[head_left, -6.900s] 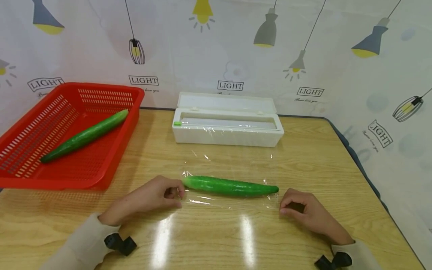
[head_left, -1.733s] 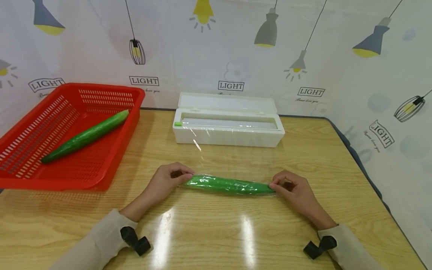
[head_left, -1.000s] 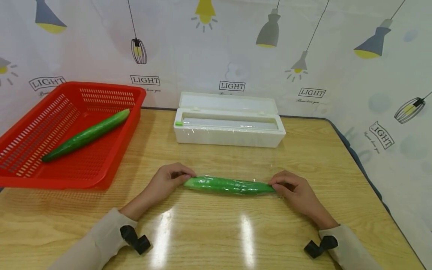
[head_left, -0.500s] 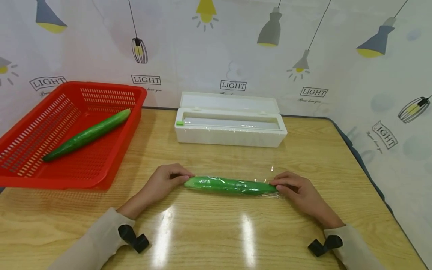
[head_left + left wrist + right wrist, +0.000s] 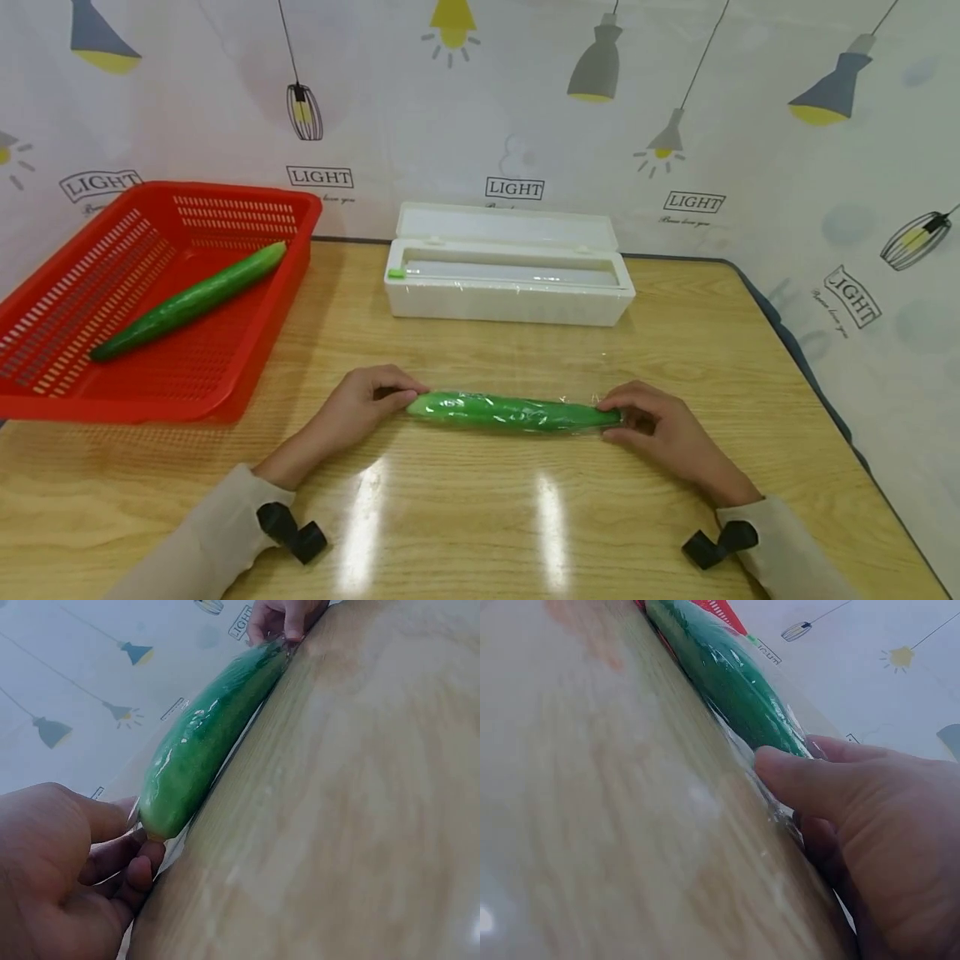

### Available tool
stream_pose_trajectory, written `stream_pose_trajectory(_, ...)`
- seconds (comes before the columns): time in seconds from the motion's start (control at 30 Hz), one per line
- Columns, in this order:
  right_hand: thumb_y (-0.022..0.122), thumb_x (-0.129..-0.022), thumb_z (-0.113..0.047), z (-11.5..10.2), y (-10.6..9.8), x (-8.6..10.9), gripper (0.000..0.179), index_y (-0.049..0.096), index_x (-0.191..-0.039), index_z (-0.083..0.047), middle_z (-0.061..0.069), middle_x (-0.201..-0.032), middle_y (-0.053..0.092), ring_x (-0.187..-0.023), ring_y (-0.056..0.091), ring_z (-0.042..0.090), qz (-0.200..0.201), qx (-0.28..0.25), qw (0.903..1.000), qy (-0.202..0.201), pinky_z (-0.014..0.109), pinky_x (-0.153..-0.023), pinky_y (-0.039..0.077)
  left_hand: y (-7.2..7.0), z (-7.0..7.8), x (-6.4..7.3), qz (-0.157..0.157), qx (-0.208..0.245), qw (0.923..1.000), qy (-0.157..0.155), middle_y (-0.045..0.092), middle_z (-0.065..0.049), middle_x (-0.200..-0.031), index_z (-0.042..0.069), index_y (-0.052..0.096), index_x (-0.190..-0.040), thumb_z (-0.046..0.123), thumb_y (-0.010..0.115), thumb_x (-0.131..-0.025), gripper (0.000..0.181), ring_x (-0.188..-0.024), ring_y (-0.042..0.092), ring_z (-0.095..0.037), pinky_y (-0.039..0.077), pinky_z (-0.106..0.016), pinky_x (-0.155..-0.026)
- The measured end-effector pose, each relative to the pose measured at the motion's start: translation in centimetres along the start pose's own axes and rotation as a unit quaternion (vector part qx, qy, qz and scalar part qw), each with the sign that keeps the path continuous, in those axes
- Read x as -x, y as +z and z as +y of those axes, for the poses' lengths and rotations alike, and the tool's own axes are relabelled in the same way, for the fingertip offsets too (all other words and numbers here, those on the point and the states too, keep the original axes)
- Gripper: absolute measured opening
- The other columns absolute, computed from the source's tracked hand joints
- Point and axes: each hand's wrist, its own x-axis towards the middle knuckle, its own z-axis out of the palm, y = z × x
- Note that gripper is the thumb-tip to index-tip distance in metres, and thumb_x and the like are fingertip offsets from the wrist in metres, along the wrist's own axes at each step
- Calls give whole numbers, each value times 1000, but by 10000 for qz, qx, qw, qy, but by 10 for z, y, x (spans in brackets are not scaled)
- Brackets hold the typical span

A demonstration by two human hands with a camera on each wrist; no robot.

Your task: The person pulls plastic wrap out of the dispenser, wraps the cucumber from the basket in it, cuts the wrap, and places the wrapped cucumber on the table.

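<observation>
A green cucumber (image 5: 495, 412) lies crosswise on the table with clear cling film (image 5: 799, 735) over it, glossy and creased. My left hand (image 5: 363, 404) is at the pale, blunt end; in the left wrist view its thumb and fingers pinch the film right at that end. At the dark, narrow tip, my right hand (image 5: 660, 429) holds the wrapped end between thumb and fingers. Behind the cucumber, the white cling film box (image 5: 510, 302) stands with its lid raised, its roll visible inside and a green slider (image 5: 396, 273) at the left.
On the left stands a red plastic basket (image 5: 225, 400) with another cucumber (image 5: 187, 302) in it. A lamp-patterned white backdrop (image 5: 450, 125) rises behind and to the right of the wooden table (image 5: 450, 533).
Earliest, the cucumber lay on spread film with both hands beside it; the film has since been folded over it. Just now my right thumb shifted to the near side of the tip.
</observation>
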Motion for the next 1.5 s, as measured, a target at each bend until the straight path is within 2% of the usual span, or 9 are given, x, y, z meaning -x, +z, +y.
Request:
stream_pose_trajectory(0.2,75,-83,-11,-2,1,-1,32,68,-111,-25,-9,-109,63,-84,58,8,101,166,9997,127,22,-67,48,5,0,0,415,-379,9969,545,63,4,-103,13,70,-106,3,64,-91,20,-84,57,-13,48,-28,-71)
stream_pose_trajectory(0.3,75,-82,-11,-1,2,-1,32,68,-110,-24,-9,-108,63,-84,59,8,100,134,9998,110,22,-67,49,7,2,0,594,-410,9950,686,61,3,-106,13,70,-104,1,65,-89,19,-83,54,-14,46,-27,-67)
stream_pose_trajectory(0.53,74,-82,-8,-1,2,-2,32,69,-111,-22,-7,-108,64,-87,60,9,114,87,9999,67,21,-70,49,7,1,1,336,-410,9961,712,63,5,-100,17,71,-103,14,81,-77,28,-86,51,-16,42,-31,-70)
stream_pose_trajectory(0.7,73,-81,-3,-7,1,-4,32,69,-110,-16,-1,-107,65,-90,61,12,216,100,9996,173,20,-73,49,9,-1,1,303,-538,9950,782,62,7,-92,18,70,-103,9,84,-72,35,-81,52,-15,43,-30,-69)
stream_pose_trajectory(0.9,71,-81,7,-31,-2,-8,28,68,-107,-3,10,-104,65,-86,61,15,265,97,9996,86,21,-69,49,13,1,2,395,-328,9968,620,63,7,-90,14,70,-105,7,81,-75,33,-78,55,-13,46,-29,-68)
stream_pose_trajectory(1.03,69,-83,7,-39,-5,-10,27,68,-108,-3,9,-103,65,-83,60,13,179,33,9998,61,23,-67,49,13,2,3,487,-291,9971,514,62,6,-86,12,71,-107,9,79,-78,30,-74,54,-13,45,-28,-65)
stream_pose_trajectory(1.2,65,-89,1,-16,-4,-7,29,67,-114,-13,-1,-107,65,-84,58,10,84,-144,9998,80,24,-65,47,14,1,2,504,-257,9978,359,59,5,-83,11,70,-110,11,76,-81,29,-71,50,-13,42,-26,-61)
stream_pose_trajectory(1.27,67,-88,0,-11,-3,-7,31,67,-114,-15,-2,-107,64,-80,56,11,110,-108,9999,66,24,-64,46,14,1,1,507,-267,9978,325,59,5,-83,11,70,-112,11,74,-83,29,-70,49,-14,42,-26,-61)
stream_pose_trajectory(1.5,78,-77,-2,-39,2,-14,31,69,-105,-9,2,-96,64,-68,49,12,480,359,9980,193,24,-55,42,15,-2,-2,531,-410,9975,242,61,4,-88,10,68,-116,13,68,-89,28,-72,48,-15,42,-28,-62)
